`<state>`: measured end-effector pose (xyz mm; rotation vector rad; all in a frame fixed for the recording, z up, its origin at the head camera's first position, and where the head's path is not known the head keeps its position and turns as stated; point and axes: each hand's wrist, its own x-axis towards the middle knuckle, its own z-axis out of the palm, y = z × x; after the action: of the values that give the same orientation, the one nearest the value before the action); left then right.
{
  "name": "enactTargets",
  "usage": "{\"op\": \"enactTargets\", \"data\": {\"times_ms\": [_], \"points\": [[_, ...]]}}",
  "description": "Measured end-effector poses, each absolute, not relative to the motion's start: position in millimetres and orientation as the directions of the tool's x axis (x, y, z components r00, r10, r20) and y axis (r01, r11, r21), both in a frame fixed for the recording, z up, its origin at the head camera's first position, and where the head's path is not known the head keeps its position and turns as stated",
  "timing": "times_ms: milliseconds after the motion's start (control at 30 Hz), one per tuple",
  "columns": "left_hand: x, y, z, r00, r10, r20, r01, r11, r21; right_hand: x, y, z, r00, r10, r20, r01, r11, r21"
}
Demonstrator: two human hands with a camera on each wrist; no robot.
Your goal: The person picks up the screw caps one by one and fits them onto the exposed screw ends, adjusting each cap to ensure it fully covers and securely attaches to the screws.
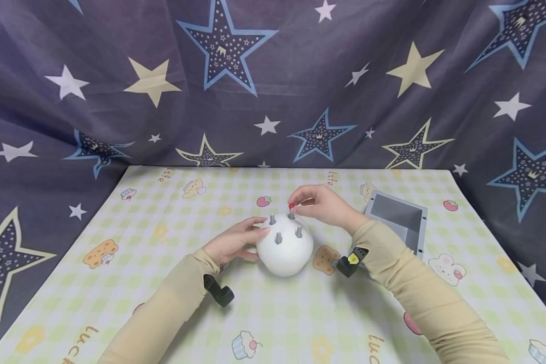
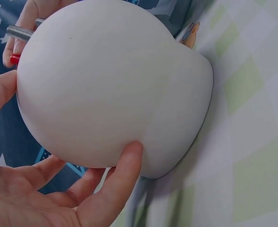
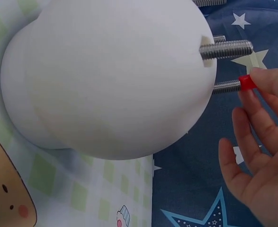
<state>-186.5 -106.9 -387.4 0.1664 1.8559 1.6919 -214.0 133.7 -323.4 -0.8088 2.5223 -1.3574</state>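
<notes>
A smooth white rounded body stands on the table, with several threaded metal bolts sticking out of its top. My left hand holds its left side, the thumb near the top and other fingers lower on the curve, as the left wrist view shows. At the far bolt, my right hand pinches a small red cap between thumb and forefinger. That cap sits right at the bolt's tip; the remaining fingers of this hand are spread loosely below it.
A grey open box stands at the right, partly behind the right forearm. Under everything lies a checked tablecloth with cartoon prints. A dark star-patterned curtain hangs behind the table. Each wrist carries a black camera mount.
</notes>
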Motion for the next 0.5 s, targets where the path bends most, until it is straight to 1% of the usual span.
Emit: {"op": "enactTargets", "data": {"times_ms": [500], "points": [[-187.0, -107.9, -388.1, -0.801, 0.487, -0.348, -0.295, 0.186, 0.937, -214.8, 134.1, -327.9, -0.836, -0.535, 0.123, -0.406, 0.452, -0.794]]}}
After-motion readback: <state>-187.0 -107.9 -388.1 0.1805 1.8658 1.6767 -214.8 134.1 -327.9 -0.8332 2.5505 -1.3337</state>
